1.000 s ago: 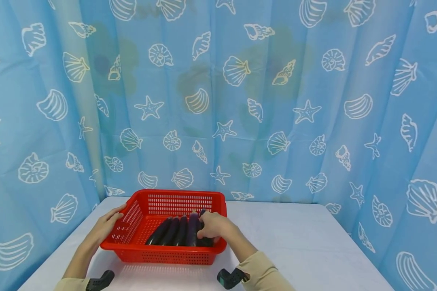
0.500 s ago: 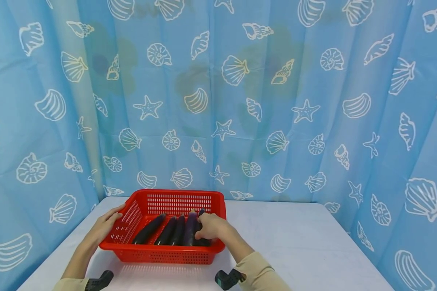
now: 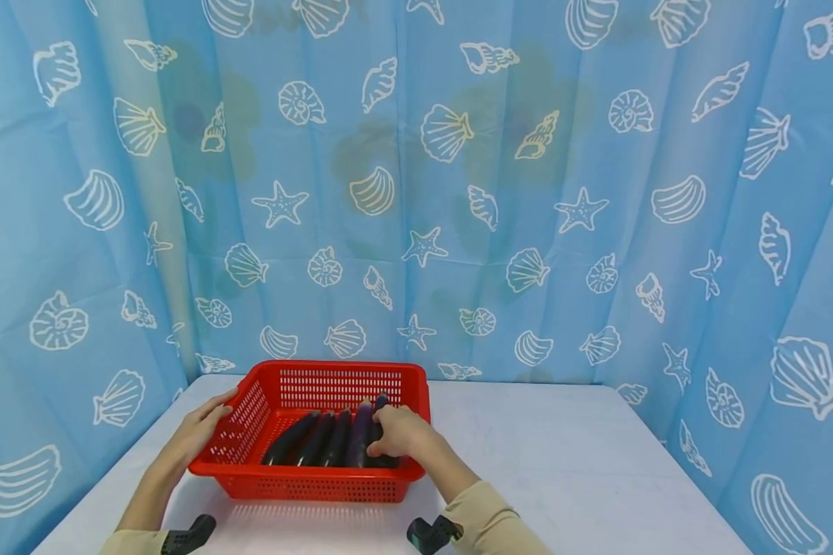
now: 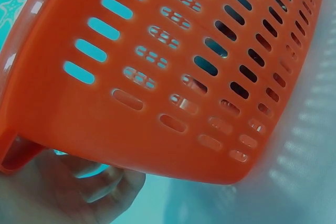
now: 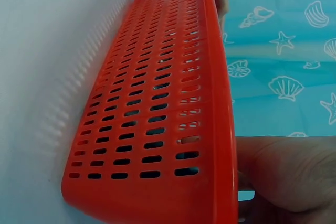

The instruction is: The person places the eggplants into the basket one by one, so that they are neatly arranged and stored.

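A red plastic basket [image 3: 312, 489] with slotted walls stands on the table, several dark purple eggplants lying side by side in it. My left hand [image 3: 197, 428] holds the basket's left rim; in the left wrist view its fingers [image 4: 123, 187] curl at the edge of the basket wall. Inside the basket at the right, my right hand [image 3: 401, 432] grips the rightmost eggplant [image 3: 381, 399] from above, thumb on its near left side. The leftmost eggplant [image 3: 290, 438] leans away from the others. In the right wrist view, the basket wall hides the fingertips and most of the eggplants.
A white-covered table [image 3: 562, 455] extends to the right of the basket. Blue curtains [image 3: 416, 193] with white shell prints enclose the back and both sides. Black wrist devices [image 3: 190, 535] sit at both sleeves.
My right hand and the eggplant under it have shifted slightly left. The leftmost eggplant rolled left, away from the row, then came partly back. My left hand stays on the rim.
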{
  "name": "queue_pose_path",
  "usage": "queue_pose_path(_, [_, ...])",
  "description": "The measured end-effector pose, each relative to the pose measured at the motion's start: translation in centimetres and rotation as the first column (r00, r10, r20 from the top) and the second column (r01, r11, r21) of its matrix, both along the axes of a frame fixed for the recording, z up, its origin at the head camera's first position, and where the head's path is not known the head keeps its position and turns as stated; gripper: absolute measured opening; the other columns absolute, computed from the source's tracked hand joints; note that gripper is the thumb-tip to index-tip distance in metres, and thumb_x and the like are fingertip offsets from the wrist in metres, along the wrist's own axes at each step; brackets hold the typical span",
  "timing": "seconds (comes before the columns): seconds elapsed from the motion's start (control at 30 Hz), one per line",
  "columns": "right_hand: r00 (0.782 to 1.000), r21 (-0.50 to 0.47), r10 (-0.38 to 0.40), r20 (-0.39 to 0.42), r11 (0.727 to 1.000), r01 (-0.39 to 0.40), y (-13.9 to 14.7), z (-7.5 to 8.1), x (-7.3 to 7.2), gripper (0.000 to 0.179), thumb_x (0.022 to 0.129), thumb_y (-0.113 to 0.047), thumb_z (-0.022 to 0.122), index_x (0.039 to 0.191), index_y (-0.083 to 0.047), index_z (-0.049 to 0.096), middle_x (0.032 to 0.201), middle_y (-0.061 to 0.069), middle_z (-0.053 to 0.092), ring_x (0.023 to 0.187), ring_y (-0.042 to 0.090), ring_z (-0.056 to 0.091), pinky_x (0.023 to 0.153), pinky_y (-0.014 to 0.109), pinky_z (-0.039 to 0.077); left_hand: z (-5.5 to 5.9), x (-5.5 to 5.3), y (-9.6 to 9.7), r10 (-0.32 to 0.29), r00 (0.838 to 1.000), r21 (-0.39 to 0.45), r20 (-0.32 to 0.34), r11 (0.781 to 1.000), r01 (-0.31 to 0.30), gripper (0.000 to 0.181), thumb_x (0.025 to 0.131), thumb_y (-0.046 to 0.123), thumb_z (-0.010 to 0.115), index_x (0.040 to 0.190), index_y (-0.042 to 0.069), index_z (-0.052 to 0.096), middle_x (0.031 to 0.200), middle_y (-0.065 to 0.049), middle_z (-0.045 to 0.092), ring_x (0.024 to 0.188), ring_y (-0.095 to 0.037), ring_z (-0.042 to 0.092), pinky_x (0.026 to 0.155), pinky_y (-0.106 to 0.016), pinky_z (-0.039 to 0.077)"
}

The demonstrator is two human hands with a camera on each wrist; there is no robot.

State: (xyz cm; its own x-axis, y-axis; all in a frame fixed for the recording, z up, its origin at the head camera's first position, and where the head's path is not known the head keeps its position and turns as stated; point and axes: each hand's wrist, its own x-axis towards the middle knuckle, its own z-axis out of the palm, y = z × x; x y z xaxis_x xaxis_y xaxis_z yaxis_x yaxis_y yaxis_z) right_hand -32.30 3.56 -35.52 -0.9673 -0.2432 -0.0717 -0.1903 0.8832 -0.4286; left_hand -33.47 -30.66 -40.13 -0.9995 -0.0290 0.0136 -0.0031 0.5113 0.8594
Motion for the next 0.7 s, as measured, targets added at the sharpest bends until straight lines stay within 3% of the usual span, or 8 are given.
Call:
queue_pose_path(0.3, [0.999,-0.007,0.032,0.010,0.999,-0.032,0.52,0.06,-0.23,0.052,0.080,-0.025,0.080,0.128,-0.013,0.064,0.121,0.012,0.065,0.100,0.023,0.057,0.090,0.046,0.057,0.19,0.17,0.27,0.006,1.000,-0.007,-0.023,1.000,-0.006,0.056,0.106,0.034,0.031,0.155,0.009,0.024,0.150,-0.033,0.034,0.112,-0.032,0.055,0.080,-0.031,0.057])
queue_pose_path(0.57, [0.995,-0.024,0.089,0.042,0.996,-0.088,0.94,0.70,-0.29,0.042,0.085,-0.018,0.075,0.125,-0.009,0.066,0.108,0.012,0.071,0.076,0.019,0.063,0.079,0.039,0.060,0.12,0.06,0.10,0.004,0.999,-0.010,-0.031,1.000,-0.004,0.056,0.106,0.034,0.032,0.155,0.009,0.025,0.150,-0.032,0.034,0.112,-0.032,0.055,0.081,-0.032,0.058])
queue_pose_path(0.7, [0.993,-0.043,0.102,0.059,0.994,-0.099,0.92,0.80,-0.42,0.042,0.084,-0.014,0.074,0.125,-0.007,0.066,0.110,0.013,0.070,0.072,0.019,0.063,0.078,0.038,0.060,0.18,0.10,0.01,0.003,1.000,-0.009,-0.029,1.000,-0.003,0.056,0.106,0.035,0.032,0.156,0.010,0.024,0.151,-0.032,0.033,0.114,-0.034,0.055,0.082,-0.034,0.058])
